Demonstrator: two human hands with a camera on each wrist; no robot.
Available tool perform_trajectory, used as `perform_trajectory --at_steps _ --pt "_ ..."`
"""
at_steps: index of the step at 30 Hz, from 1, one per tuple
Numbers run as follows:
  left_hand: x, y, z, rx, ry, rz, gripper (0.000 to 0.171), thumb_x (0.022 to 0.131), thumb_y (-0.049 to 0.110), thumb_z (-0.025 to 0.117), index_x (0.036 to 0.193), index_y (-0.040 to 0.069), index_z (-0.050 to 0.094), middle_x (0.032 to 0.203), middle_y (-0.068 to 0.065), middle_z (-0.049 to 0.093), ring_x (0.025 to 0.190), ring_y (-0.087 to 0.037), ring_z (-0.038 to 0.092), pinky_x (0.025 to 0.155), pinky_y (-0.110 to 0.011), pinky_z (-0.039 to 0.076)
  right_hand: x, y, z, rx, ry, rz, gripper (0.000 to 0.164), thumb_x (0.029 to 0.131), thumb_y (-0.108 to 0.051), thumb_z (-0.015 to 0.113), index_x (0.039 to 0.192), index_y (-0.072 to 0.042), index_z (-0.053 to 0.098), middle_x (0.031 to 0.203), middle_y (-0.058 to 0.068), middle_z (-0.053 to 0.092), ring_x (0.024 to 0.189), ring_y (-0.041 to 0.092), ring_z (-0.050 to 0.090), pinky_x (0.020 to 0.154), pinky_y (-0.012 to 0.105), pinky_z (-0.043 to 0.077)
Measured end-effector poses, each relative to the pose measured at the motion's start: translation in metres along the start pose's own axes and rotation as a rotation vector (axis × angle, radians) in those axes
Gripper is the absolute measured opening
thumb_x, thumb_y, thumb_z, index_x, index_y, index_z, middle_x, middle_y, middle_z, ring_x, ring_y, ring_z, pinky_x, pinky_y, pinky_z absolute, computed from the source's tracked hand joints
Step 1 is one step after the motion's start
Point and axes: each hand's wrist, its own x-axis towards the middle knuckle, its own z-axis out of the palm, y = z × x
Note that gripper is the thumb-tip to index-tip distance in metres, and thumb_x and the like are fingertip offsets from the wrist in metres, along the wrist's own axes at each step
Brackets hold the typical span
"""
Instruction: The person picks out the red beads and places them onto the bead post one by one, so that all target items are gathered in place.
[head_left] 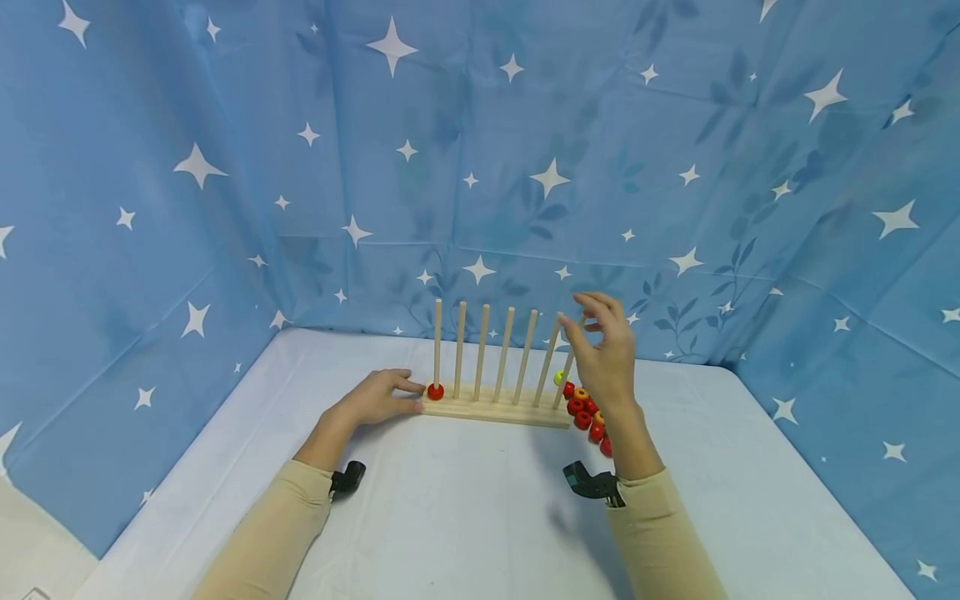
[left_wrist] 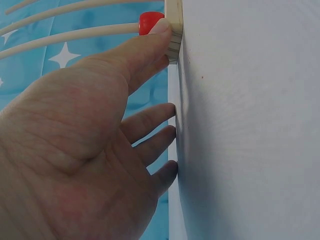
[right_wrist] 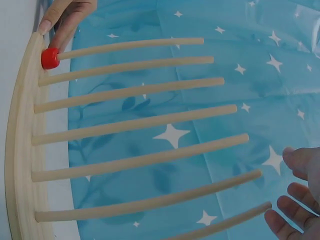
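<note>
A wooden peg rack [head_left: 495,408] stands on the white table, with several upright pegs along its base. One red bead [head_left: 436,392] sits at the foot of the leftmost peg. My left hand [head_left: 378,398] holds the left end of the base between thumb and index finger; the left wrist view shows the thumb [left_wrist: 160,27] beside the red bead and the other fingers spread. Up by the tops of the rightmost pegs is my right hand [head_left: 609,358], thumb and fingers apart and nothing between them. In the right wrist view its fingertips [right_wrist: 275,220] are near a peg tip.
Loose red beads [head_left: 582,420], a few orange-yellow beads [head_left: 581,393] and a yellow-green bead [head_left: 558,377] lie at the rack's right end, partly hidden by the right hand. A blue star-patterned curtain [head_left: 465,208] surrounds the white table [head_left: 465,517] at the back and sides.
</note>
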Motion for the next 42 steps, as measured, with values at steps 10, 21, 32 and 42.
perform_trajectory --at_steps 10,21,32,42 --pt "0.002 0.0 0.0 0.009 0.0 0.009 0.043 0.095 0.034 0.077 0.133 0.012 0.074 0.158 -0.027 0.046 0.149 -0.051 0.038 0.12 -0.066 0.031 0.001 0.009 -0.01 -0.011 0.03 0.018 0.036 0.097 -0.009 0.074 0.132 0.0 0.069 0.134 0.018 0.063 0.109 0.03 0.062 0.09 0.039 0.056" --pt "0.003 0.0 -0.001 0.012 -0.008 0.002 0.045 0.095 0.035 0.077 0.134 0.012 0.073 0.159 -0.027 0.045 0.149 -0.051 0.036 0.121 -0.066 0.031 0.001 0.022 -0.019 -0.04 0.051 0.059 0.037 0.097 -0.01 0.075 0.132 0.0 0.069 0.134 0.019 0.063 0.108 0.026 0.06 0.087 0.049 0.057" --pt "0.003 -0.001 0.001 0.011 -0.01 0.001 0.044 0.095 0.035 0.077 0.134 0.013 0.073 0.159 -0.026 0.045 0.15 -0.05 0.037 0.122 -0.065 0.03 -0.003 0.037 -0.022 -0.059 0.045 0.129 0.037 0.097 -0.013 0.075 0.132 -0.001 0.069 0.135 0.019 0.063 0.11 0.034 0.062 0.087 0.036 0.057" --pt "0.002 -0.001 0.002 -0.011 -0.009 -0.02 0.044 0.095 0.034 0.077 0.135 0.014 0.072 0.161 -0.024 0.044 0.152 -0.048 0.035 0.123 -0.063 0.029 -0.01 0.056 -0.018 -0.082 0.006 0.202 0.037 0.097 -0.011 0.075 0.131 0.0 0.069 0.133 0.019 0.065 0.111 0.038 0.063 0.086 0.032 0.055"
